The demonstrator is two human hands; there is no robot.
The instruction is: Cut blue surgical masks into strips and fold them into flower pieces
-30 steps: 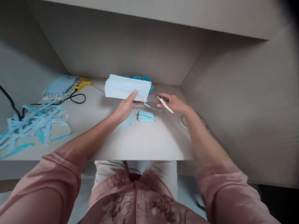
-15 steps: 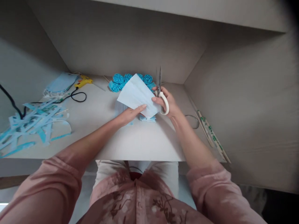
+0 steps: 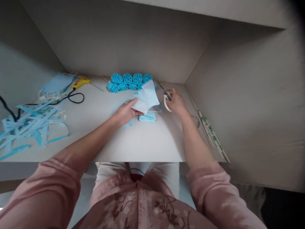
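Observation:
Pinched between the thumb and fingers of my left hand [image 3: 126, 112] is a pale blue sheet of thin fabric [image 3: 148, 99], fanned into layers and tilted. My right hand [image 3: 176, 101] is closed on the white handles of a pair of scissors [image 3: 167, 103], whose blades point up and left toward the back wall, beside the sheet's right edge. Just below the sheet lies a small stack of cut light blue pieces [image 3: 147, 117]. Behind it are two rows of bright blue rolled roses [image 3: 127, 79], partly covered by the sheet.
Blue and white strips [image 3: 35, 122] are heaped at the left. Behind them lie a pile of face masks [image 3: 57, 85] and a yellow glue gun [image 3: 81, 81] with a looped black cord. Thin sticks with green tape [image 3: 212, 133] rest along the right wall.
The sheet has turned and dropped in my left hand, uncovering more roses and the stack. My right hand has moved off it to the right, and the scissors now lean left.

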